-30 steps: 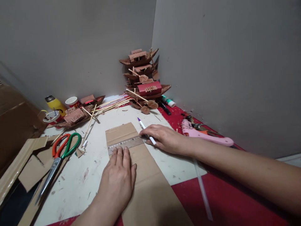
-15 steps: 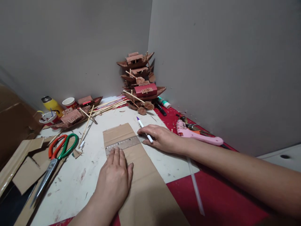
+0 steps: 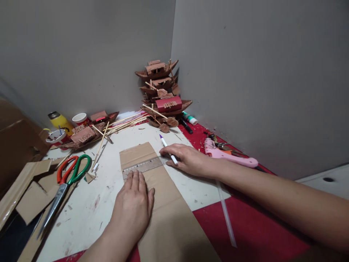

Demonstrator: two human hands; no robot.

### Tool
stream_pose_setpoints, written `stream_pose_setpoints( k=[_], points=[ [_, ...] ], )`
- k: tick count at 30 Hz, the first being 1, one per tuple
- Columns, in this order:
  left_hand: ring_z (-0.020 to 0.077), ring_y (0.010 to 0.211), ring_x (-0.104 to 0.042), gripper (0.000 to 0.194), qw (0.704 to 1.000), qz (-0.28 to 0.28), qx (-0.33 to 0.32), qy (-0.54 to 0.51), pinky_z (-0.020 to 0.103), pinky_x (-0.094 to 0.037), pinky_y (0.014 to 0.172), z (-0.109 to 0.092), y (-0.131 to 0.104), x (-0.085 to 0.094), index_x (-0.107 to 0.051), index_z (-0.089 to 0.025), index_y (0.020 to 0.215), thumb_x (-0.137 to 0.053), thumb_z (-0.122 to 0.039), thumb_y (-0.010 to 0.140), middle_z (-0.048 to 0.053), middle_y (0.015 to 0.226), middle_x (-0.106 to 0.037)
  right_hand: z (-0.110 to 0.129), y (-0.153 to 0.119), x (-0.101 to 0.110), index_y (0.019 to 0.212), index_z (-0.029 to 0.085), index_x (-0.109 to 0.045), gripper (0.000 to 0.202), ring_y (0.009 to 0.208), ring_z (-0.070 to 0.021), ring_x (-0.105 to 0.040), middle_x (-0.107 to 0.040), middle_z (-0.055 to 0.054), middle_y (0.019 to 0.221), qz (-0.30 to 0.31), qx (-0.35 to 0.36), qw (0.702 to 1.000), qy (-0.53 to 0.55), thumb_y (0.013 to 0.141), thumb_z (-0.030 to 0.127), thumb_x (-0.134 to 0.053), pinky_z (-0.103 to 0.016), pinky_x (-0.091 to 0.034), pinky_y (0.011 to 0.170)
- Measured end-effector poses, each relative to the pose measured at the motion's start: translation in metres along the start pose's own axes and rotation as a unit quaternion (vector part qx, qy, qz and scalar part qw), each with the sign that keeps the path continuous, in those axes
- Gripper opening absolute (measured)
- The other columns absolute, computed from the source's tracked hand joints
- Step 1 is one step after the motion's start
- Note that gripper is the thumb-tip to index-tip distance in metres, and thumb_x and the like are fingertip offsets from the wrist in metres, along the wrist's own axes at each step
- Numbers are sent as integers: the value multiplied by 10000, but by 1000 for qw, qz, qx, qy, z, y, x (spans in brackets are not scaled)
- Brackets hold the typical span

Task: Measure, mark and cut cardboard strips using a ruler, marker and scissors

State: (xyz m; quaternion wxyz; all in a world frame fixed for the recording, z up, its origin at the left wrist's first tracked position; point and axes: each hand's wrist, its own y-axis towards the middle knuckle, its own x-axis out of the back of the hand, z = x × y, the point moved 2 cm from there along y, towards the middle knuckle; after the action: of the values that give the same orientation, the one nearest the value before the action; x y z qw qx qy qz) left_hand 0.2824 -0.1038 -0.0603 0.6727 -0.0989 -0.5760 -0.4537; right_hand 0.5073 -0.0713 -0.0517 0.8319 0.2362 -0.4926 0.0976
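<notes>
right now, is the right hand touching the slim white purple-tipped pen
Touching. The head view shows the right hand holding the slim white purple-tipped pen, its barrel passing between the fingers.

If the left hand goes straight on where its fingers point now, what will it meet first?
Probably the ruler, since the fingers of the left hand seem to rest on it. Past it comes the far end of the cardboard, then perhaps the sticks, but depth is unclear.

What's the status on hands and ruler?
Left hand on cardboard strip, fingertips at ruler. Right hand holds marker by ruler's end. Scissors lie left, off the strip.
</notes>
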Motion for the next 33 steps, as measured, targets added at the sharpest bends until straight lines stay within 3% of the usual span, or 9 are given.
stream_pose_setpoints(
  k=[5,10,14,18,22,27,33],
  points=[
    [343,1100,-637,470,1000,7,-3,4,407,-541,913,-1,-1,-1,-657,39,1151,-427,-299,919,249,1172,-662,17,-6,21,1196,189,-583,303,1036,-213,-654,-698,-99,1117,-96,-22,994,44,929,150,-445,-384,-518,920],
    [331,1132,-620,471,1000,27,4,5,398,-523,942,-1,-1,-1,-646,21,1178,-430,-312,924,235,1210,-645,63,-26,49,1202,215,-595,270,1008,-203,-689,-739,-58,1006,-202,-69,965,150,972,300,-482,-349,-534,923],
    [329,1144,-614,470,999,35,10,5,395,-521,945,-1,-1,1,-644,14,1182,-432,-319,927,231,1229,-635,87,-39,48,1169,280,-637,280,935,-208,-713,-752,-40,952,-252,-78,935,236,964,421,-506,-376,-562,904],
    [340,1145,-611,469,999,40,9,3,407,-517,951,-2,-1,2,-637,32,1182,-436,-302,922,250,1230,-627,79,-37,26,1129,246,-664,355,886,-213,-721,-758,-55,902,-276,-113,902,312,930,509,-532,-379,-582,866],
    [347,1176,-587,484,998,54,14,-4,416,-506,967,-3,-1,2,-624,36,1201,-431,-310,925,260,1251,-608,64,-33,8,1103,208,-677,390,828,-189,-726,-760,-60,854,-252,-158,892,341,927,523,-530,-304,-603,764],
    [369,1160,-593,497,999,41,9,-12,425,-509,960,-5,-1,2,-620,69,1189,-454,-307,910,288,1227,-608,61,-36,4,1115,226,-665,340,849,-155,-722,-759,-45,896,-250,-159,884,361,942,486,-529,-244,-591,768],
    [372,1141,-604,491,999,35,10,-23,431,-517,948,-4,-1,1,-630,69,1174,-457,-306,908,286,1214,-617,61,-35,5,1091,215,-665,331,837,-171,-727,-759,-57,895,-271,-153,879,363,936,480,-542,-273,-605,760]
  ],
)
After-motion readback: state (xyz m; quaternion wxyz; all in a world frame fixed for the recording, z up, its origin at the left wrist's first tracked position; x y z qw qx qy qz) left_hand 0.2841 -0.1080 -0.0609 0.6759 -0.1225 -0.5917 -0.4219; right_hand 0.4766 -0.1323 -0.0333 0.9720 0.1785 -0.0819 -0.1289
